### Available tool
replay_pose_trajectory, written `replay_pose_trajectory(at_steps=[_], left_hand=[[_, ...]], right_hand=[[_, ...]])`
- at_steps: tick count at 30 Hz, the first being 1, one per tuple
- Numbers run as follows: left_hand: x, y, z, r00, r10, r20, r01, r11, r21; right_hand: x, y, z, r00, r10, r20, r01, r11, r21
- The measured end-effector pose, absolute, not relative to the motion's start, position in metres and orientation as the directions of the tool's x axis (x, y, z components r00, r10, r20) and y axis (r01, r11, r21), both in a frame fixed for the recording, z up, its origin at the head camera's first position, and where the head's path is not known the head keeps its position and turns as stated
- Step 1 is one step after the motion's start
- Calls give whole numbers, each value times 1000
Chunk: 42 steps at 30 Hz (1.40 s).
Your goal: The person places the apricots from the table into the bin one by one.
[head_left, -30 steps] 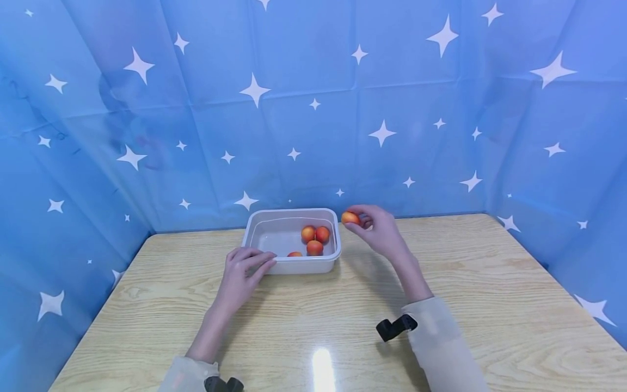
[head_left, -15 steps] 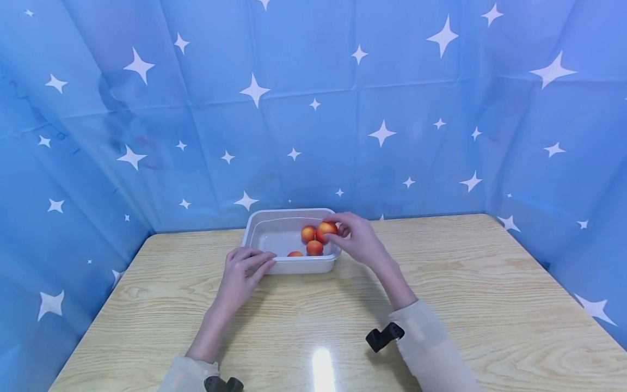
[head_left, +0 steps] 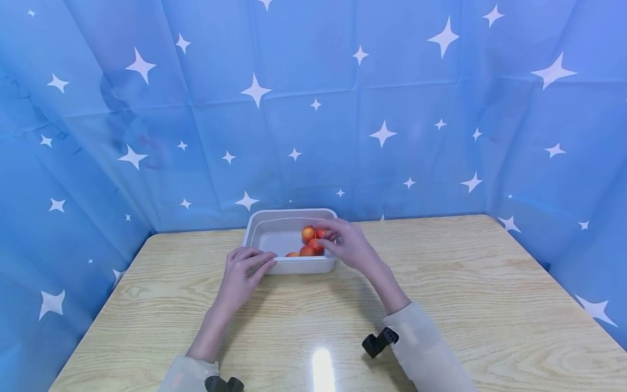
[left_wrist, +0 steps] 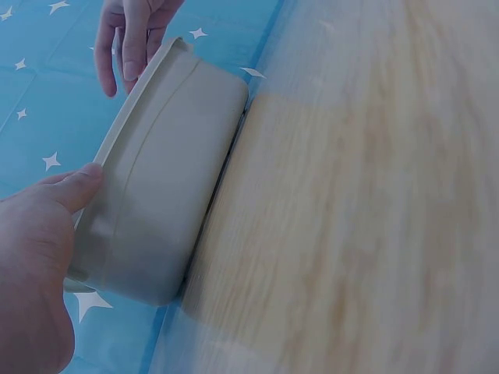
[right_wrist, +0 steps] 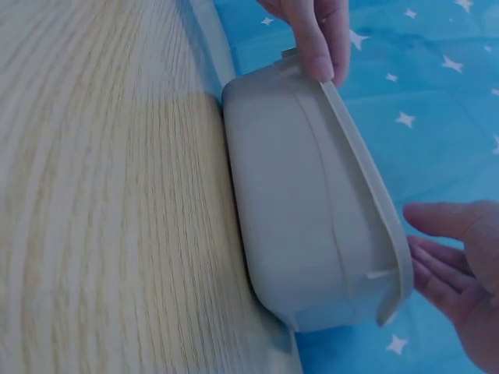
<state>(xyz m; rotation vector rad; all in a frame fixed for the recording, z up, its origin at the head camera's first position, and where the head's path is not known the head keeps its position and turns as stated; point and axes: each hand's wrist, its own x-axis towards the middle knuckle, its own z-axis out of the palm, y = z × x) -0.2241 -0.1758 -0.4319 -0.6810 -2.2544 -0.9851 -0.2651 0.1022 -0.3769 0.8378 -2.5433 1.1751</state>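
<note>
A pale grey plastic box [head_left: 294,265] stands near the table's far edge. Several small round red-and-yellow fruits [head_left: 308,234] lie in its right half; their exact kind is unclear. At the front left corner my left hand [head_left: 241,275] pinches the box's rim, thumb on the outer wall, as the left wrist view shows. My right hand [head_left: 350,245] reaches over the right rim, thumb and fingers apart and loosely bent above the fruits. One red fruit [head_left: 320,233] is partly hidden behind its fingers. From the right wrist, this hand holds nothing visible; the box wall hides the fruits.
The light wood table [head_left: 313,316] extends around the box. A blue curtain [head_left: 313,136] with white stars hangs directly behind it and along both sides. Black wrist cameras [head_left: 380,342] sit at the sleeves.
My right hand has moved left over the box with a fruit and let it go among the others. The front fruits have shifted slightly. My left hand has stayed on the rim.
</note>
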Motion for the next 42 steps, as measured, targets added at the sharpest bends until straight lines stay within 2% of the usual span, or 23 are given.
replay_pose_trajectory(at_steps=[16,21,30,42], left_hand=[[-222,-174,-431,-729,195,656,618,599,509],[-220,-173,-429,-737,181,651,612,586,530],[-220,-168,-424,-712,170,681,640,555,531],[-217,-158,-411,-756,189,627,599,588,544]], right_hand=[[-261,104,-380,-768,-453,453,-639,491,-592],[-255,106,-381,-778,-446,443,-627,510,-589],[-248,114,-378,-783,-444,436,-621,516,-589],[-238,135,-372,-798,-427,425,-602,577,-551]])
